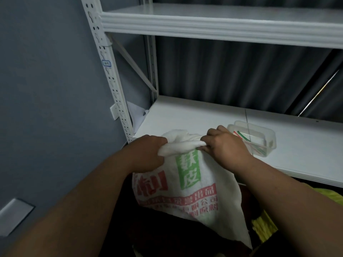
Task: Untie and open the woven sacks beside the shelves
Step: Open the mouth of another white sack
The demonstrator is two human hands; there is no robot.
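Both hands clutch the bunched neck of the woven sack (pixel 187 184), which runs crosswise between them. The left hand (pixel 148 151) has its fingers curled round one end and the right hand (pixel 225 145) pinches the other; any tie, seemingly, is hidden.

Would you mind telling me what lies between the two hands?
In the head view, the bunched white neck of the sack spans the gap; the left hand and right hand each grip one side of it.
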